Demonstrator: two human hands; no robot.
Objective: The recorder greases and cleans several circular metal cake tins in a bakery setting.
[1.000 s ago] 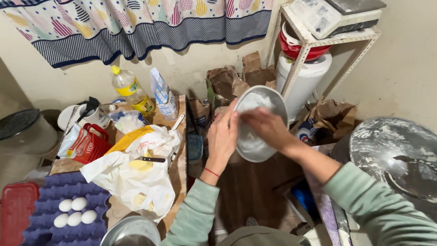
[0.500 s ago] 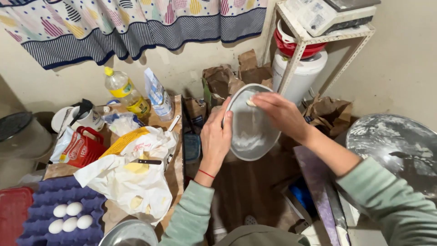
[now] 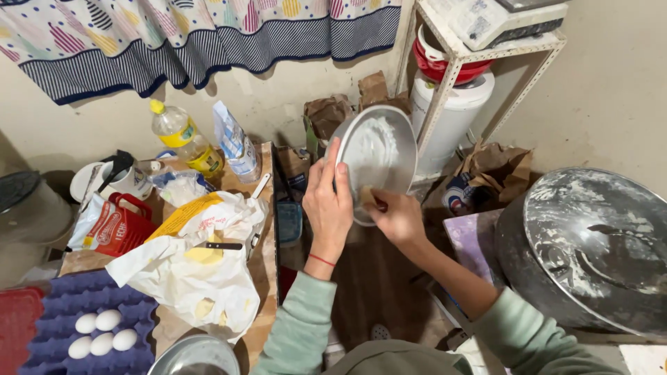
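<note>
Hands hold tilted round pan (image 3: 379, 156): left hand (image 3: 328, 205) rim, right hand (image 3: 397, 217) inside.

silver pan (image 3: 379, 156) dusted white, purple egg tray (image 3: 62, 305), navy-striped curtain (image 3: 194, 35)

Dim warm light, sharp, wide-angle edge distortion

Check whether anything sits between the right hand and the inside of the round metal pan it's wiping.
Only a small pale wad: the right hand presses it against the pan, which the left hand tilts upright.
</note>
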